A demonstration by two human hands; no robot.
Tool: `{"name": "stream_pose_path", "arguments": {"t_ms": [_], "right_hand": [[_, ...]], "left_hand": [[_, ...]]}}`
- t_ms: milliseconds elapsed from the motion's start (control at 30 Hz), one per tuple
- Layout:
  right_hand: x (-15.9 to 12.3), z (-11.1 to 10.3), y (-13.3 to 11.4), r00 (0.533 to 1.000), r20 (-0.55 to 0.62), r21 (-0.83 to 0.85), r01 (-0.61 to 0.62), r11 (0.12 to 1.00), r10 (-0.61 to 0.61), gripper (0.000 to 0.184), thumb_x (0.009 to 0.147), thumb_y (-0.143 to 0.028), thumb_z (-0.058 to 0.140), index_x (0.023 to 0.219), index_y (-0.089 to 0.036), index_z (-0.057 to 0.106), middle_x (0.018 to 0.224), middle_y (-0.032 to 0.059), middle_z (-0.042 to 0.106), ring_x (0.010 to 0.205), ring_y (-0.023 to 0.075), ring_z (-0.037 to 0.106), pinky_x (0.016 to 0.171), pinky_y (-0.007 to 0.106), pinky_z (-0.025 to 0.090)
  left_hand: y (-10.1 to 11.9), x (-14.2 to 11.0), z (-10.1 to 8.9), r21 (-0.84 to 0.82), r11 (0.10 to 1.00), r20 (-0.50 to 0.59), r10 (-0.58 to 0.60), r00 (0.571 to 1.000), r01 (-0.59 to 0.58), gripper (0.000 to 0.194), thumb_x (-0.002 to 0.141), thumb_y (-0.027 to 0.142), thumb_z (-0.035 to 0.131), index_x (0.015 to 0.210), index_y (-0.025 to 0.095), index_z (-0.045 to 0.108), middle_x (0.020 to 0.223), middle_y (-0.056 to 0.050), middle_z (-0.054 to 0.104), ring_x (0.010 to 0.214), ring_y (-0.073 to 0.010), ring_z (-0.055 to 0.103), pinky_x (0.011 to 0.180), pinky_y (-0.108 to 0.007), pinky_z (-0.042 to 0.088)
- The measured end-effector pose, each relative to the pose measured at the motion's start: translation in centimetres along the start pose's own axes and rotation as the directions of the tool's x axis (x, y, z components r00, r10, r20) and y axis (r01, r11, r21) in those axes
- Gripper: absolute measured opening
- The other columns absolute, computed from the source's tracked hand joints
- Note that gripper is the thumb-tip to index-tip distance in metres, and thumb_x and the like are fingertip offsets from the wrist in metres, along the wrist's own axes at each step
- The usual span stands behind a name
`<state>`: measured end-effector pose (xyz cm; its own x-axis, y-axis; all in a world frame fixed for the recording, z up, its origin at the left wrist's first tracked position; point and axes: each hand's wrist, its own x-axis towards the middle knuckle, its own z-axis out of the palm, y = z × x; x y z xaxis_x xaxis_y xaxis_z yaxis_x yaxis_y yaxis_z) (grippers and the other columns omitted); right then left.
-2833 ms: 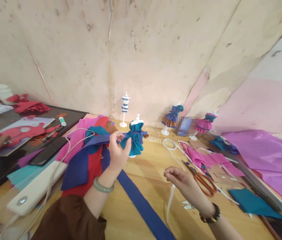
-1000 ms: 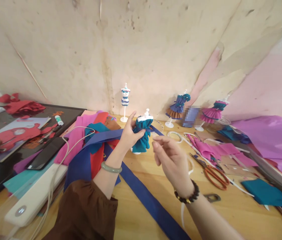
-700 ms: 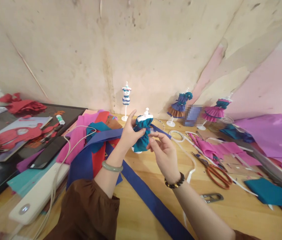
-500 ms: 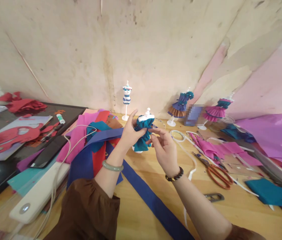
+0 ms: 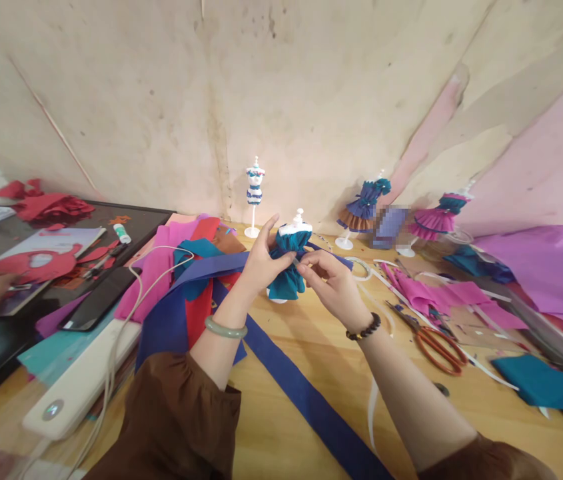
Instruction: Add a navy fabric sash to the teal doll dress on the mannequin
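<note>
Left hand [image 5: 264, 265] was clamped round the waist of the teal dress [image 5: 286, 288], worn by a mini mannequin [image 5: 294, 229] on the wooden table [image 5: 311, 340]. Right hand [image 5: 330, 277] touched its side, couldn't tell if gripping.

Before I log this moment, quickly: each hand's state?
Left hand: holding the gathered teal fabric dress.
Right hand: pinched closed by the dress's waist; what it holds cannot be told.
</note>
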<state>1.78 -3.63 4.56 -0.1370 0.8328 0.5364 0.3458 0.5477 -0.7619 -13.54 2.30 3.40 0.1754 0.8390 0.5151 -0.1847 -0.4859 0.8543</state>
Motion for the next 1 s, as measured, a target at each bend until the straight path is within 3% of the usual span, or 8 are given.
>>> {"name": "stream_pose_path", "arguments": {"t_ms": [200,467,700,867,1000], "right_hand": [[0.5,-0.2,-0.2,0.988,-0.008,0.032,-0.151,0.988,0.151,0.032,0.084,-0.052,0.058,0.08,-0.021,0.061,0.059,-0.0036,0.052,0.047,0.01,0.044,0.045,0.025,0.035],[1.6,-1.3,1.2,0.99,0.032,-0.041,-0.136,0.99,0.137,0.031,0.084,-0.05,0.059,0.078,-0.02,0.063,0.063,-0.0025,0.054,0.055,0.0105,0.043,0.053,0.025,0.036],[1.1,-1.0,0.0,0.975,0.111,0.152,-0.206,0.967,0.191,0.032,0.081,-0.052,0.063,0.079,-0.02,0.065,0.059,-0.0039,0.049,0.049,0.0087,0.038,0.047,0.024,0.032],[1.7,-0.8,0.5,0.989,-0.013,-0.038,-0.15,0.988,0.15,0.027,0.083,-0.045,0.061,0.074,-0.019,0.065,0.061,-0.0014,0.057,0.055,0.0116,0.047,0.054,0.027,0.039],[2.0,-1.2,1.3,0.996,-0.001,-0.183,-0.089,0.979,0.09,0.023,0.085,-0.04,0.059,0.08,-0.019,0.066,0.07,0.0016,0.065,0.063,0.0147,0.056,0.061,0.029,0.043]], "left_hand": [[-0.2,0.0,0.1,0.022,1.0,-0.007,0.011,1.0,-0.011,0.08,0.072,0.018,0.071,0.143,0.022,0.035,0.1,-0.005,0.066,0.094,-0.0197,0.064,0.091,-0.037,0.049],[-0.3,-0.1,0.0,0.051,0.997,0.021,0.058,0.998,-0.059,0.078,0.075,0.019,0.07,0.144,0.024,0.032,0.109,-0.007,0.065,0.102,-0.0222,0.063,0.093,-0.04,0.049],[-0.2,-0.1,0.0,0.093,0.991,0.029,0.093,0.995,-0.096,0.079,0.077,0.021,0.07,0.145,0.027,0.031,0.108,-0.006,0.066,0.098,-0.0207,0.064,0.091,-0.038,0.05],[0.0,-0.1,0.0,0.075,0.994,0.03,0.083,0.996,-0.085,0.077,0.079,0.023,0.069,0.146,0.026,0.031,0.107,-0.006,0.066,0.097,-0.0213,0.064,0.089,-0.038,0.052],[0.0,-0.1,0.0,0.087,0.992,0.038,0.083,0.996,-0.086,0.077,0.079,0.027,0.07,0.145,0.026,0.032,0.112,-0.008,0.065,0.1,-0.0226,0.063,0.092,-0.042,0.051]]}}
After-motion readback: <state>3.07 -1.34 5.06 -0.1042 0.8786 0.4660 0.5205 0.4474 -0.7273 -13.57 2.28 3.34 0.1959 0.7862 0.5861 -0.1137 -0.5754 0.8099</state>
